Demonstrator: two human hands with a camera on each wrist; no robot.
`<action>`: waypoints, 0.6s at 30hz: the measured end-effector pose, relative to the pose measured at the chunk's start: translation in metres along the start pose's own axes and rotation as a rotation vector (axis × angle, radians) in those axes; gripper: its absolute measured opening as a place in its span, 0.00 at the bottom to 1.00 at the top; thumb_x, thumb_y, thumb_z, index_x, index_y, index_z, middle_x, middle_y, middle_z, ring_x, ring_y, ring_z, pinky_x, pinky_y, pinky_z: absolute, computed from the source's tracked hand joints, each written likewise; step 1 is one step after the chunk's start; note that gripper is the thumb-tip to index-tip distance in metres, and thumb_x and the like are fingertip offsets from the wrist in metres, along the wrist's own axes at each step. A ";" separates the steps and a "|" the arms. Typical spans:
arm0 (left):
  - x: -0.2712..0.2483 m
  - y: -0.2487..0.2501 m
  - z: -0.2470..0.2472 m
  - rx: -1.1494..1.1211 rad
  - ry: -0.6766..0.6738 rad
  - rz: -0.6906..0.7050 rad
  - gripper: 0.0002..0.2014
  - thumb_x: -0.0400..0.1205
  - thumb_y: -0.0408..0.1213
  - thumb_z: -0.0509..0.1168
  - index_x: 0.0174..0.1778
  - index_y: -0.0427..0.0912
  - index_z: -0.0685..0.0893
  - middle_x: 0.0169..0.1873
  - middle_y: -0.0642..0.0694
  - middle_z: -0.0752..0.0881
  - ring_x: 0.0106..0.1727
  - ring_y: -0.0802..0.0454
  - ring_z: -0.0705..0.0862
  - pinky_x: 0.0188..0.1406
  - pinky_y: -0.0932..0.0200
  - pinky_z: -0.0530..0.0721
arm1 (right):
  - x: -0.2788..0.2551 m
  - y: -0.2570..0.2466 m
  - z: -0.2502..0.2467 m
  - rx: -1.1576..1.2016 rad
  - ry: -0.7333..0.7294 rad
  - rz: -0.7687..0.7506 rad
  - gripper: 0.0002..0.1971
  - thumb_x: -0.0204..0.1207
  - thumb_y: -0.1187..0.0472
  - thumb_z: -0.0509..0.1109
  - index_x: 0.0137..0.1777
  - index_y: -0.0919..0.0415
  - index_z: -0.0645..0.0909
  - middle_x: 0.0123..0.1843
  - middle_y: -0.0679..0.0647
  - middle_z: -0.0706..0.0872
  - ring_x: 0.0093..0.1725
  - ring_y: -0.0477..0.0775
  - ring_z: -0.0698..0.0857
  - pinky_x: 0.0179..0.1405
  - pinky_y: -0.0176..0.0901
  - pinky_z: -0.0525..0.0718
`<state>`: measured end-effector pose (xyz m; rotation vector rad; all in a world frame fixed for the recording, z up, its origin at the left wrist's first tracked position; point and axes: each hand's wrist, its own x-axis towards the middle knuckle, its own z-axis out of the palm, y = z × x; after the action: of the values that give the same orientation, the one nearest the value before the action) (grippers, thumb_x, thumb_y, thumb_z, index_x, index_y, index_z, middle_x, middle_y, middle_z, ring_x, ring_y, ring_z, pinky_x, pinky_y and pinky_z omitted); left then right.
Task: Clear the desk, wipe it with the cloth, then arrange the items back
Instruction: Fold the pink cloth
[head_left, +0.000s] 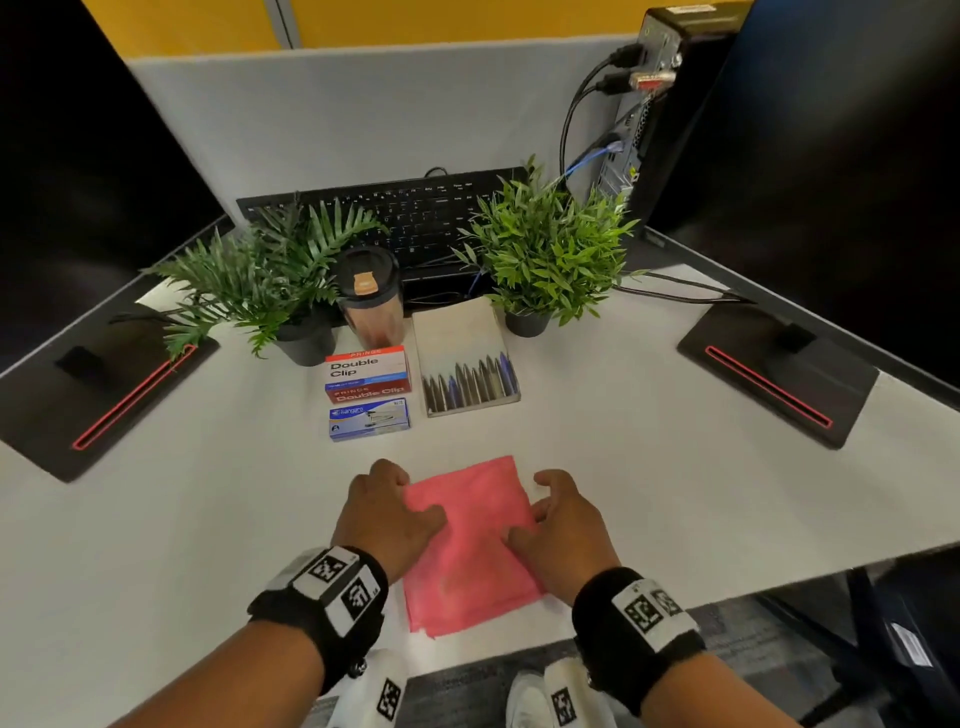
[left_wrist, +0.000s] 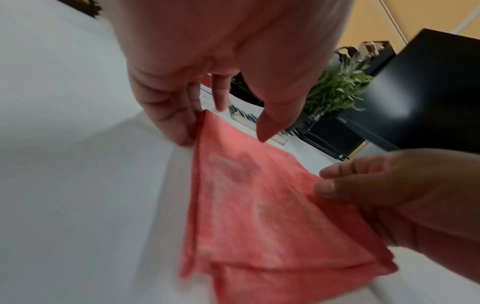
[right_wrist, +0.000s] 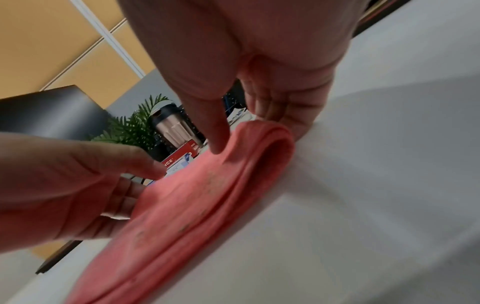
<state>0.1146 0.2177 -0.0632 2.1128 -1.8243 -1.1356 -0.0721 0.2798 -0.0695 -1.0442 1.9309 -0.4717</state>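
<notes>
A folded pink cloth lies flat on the white desk near its front edge. My left hand holds the cloth's left side, with the thumb on top and the fingers curled at the far left corner. In the left wrist view the left hand has its fingers against the edge of the cloth. My right hand pinches the right side. In the right wrist view the right hand has its thumb on top of the cloth and its fingers round the fold.
Behind the cloth stand a Double Clip box, a blue stapler box, a box of pens, a tumbler, two potted plants and a keyboard. Monitor bases sit at both sides.
</notes>
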 end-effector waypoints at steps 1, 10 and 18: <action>-0.002 0.001 0.003 0.020 -0.009 -0.020 0.29 0.66 0.48 0.73 0.62 0.47 0.72 0.56 0.45 0.77 0.52 0.46 0.82 0.49 0.57 0.80 | 0.002 0.000 0.002 -0.058 0.023 0.030 0.30 0.69 0.56 0.71 0.72 0.53 0.68 0.53 0.48 0.86 0.51 0.50 0.86 0.46 0.38 0.82; -0.011 0.013 0.024 0.255 -0.135 0.062 0.09 0.77 0.48 0.63 0.40 0.47 0.72 0.41 0.47 0.81 0.40 0.48 0.80 0.34 0.57 0.72 | -0.002 0.016 -0.005 0.034 0.038 -0.028 0.08 0.76 0.56 0.65 0.37 0.52 0.70 0.33 0.46 0.78 0.32 0.46 0.77 0.29 0.39 0.73; -0.006 0.093 0.074 -0.461 -0.272 0.004 0.15 0.74 0.35 0.68 0.55 0.48 0.76 0.51 0.43 0.86 0.50 0.41 0.87 0.51 0.37 0.88 | 0.001 0.060 -0.100 0.328 0.109 -0.005 0.18 0.74 0.68 0.61 0.53 0.42 0.79 0.50 0.48 0.87 0.51 0.50 0.87 0.56 0.52 0.87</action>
<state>-0.0040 0.2254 -0.0621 1.7570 -1.4644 -1.7164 -0.1850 0.3064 -0.0542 -0.8247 1.8647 -0.8319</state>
